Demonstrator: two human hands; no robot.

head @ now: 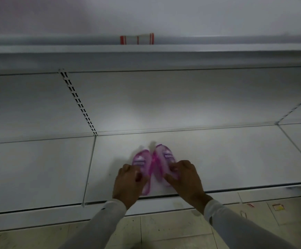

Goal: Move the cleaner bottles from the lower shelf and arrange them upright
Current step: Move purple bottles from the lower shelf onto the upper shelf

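Note:
Two pink translucent cleaner bottles sit side by side near the front of the white lower shelf [217,159], their tops pointing toward the back. My left hand [128,182] grips the left bottle [142,159] from the near side. My right hand [185,177] grips the right bottle [165,156], fingers curled over its body. The bottles touch each other in the middle. Their lower parts are hidden behind my hands.
An upper shelf [146,49] runs across above, with a red-and-white price tag [137,39] on its edge. A slotted upright [78,103] divides the back panel at left. Beige floor tiles [164,230] lie below, with small paper scraps [278,206] at right.

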